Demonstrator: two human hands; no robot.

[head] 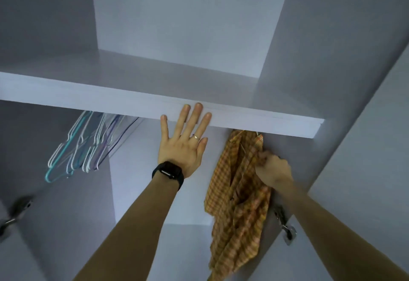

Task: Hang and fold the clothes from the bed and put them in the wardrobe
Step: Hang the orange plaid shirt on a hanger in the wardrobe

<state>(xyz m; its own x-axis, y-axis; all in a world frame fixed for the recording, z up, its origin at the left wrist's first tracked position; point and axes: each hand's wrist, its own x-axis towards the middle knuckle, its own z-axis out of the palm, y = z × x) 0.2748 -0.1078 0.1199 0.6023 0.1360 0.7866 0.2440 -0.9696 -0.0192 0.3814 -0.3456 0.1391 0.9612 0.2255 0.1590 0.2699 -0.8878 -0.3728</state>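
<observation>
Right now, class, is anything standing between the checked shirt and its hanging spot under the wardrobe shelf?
Nothing visible does. The right hand grips the checked shirt just under the shelf; the empty hangers hang apart at the left, and the left hand rests on the shelf edge.

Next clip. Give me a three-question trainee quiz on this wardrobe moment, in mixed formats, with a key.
1. True or false: the left hand is spread flat, with its fingertips against the front edge of the shelf.
2. Multiple choice: what does the right hand grip? A) a towel B) the checked orange shirt C) the shelf edge
3. Fill in: below the shelf, the empty hangers hang to the ___ of the shirt.

Key: 1 true; 2 B; 3 left.
</observation>
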